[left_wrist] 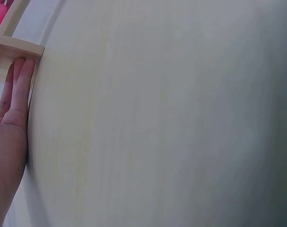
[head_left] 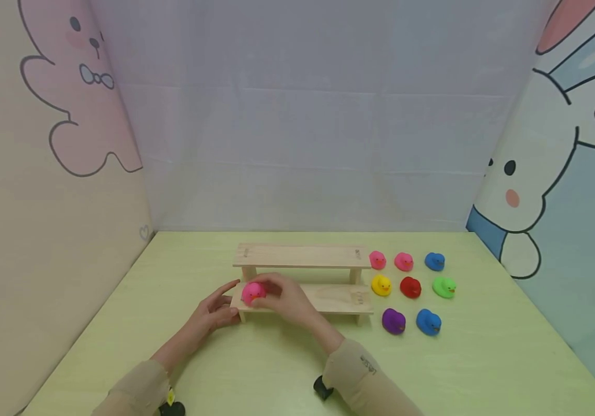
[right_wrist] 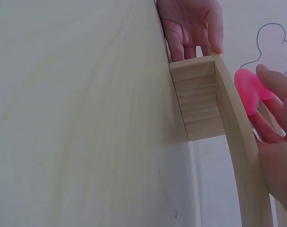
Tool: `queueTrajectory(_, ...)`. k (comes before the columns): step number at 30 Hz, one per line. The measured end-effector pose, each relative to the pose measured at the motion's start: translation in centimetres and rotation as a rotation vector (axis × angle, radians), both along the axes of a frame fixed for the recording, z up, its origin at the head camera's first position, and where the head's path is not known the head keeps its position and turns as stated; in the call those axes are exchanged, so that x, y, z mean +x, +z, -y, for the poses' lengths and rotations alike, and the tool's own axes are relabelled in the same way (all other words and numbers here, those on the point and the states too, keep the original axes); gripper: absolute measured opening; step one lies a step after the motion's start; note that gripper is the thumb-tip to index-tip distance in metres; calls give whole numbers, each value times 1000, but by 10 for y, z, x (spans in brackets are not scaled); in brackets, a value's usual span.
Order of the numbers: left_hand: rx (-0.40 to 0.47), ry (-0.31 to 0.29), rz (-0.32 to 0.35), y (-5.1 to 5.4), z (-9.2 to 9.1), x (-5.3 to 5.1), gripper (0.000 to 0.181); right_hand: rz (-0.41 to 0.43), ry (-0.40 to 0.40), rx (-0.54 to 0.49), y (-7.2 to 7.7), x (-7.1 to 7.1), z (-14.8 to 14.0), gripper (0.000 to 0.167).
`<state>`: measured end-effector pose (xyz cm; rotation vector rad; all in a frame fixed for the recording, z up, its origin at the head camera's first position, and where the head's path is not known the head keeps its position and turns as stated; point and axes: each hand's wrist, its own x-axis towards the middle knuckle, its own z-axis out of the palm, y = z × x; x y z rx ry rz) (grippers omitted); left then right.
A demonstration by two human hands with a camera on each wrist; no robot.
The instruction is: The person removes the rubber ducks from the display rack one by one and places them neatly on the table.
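Observation:
My right hand (head_left: 289, 299) pinches a pink rubber duck (head_left: 252, 293) between thumb and fingers at the left end of the lower wooden shelf (head_left: 328, 297). In the right wrist view the pink duck (right_wrist: 247, 92) is against the board's upper side, under the fingertips. My left hand (head_left: 209, 318) is at the shelf's left end. Its straight fingers (left_wrist: 21, 90) touch the wooden leg (left_wrist: 21, 47) below the board, while its thumb lies along the board's end in the right wrist view. Part of the duck is covered by the right hand.
Behind stands a higher wooden shelf (head_left: 302, 255). Several rubber ducks lie right of the shelves, among them a yellow duck (head_left: 381, 285), a red duck (head_left: 410, 287), a green duck (head_left: 444, 286) and a purple duck (head_left: 393, 321). Printed cloth walls enclose the table (head_left: 297, 370).

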<state>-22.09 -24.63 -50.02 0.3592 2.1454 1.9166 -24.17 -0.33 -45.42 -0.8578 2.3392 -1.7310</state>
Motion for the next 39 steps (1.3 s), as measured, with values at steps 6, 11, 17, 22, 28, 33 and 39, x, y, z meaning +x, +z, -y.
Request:
queueTrajectory(6, 15, -8, -5, 0, 1, 0, 64, 27, 16, -75, 0, 0, -2, 41)
queueTrajectory(11, 7, 0, 7, 1, 0, 0, 64, 55, 8, -69, 3, 3, -5, 41)
queueTrajectory(17, 0, 8, 14, 2, -2, 0, 64, 53, 7, -31, 9, 10, -15, 39)
queueTrajectory(22, -1, 7, 8, 2, -2, -1, 64, 46, 3, -6, 12, 18, -28, 37)
queueTrajectory(28, 6, 28, 7, 2, -2, 0, 66, 67, -20, 6, 13, 25, -50, 37)
queueTrajectory(33, -8, 25, 1, 2, -2, 0, 66, 62, -24, 3, 15, 30, -69, 36)
queueTrajectory(39, -13, 14, -8, 0, -1, -1, 65, 35, -39, 12, 17, 36, -86, 35)
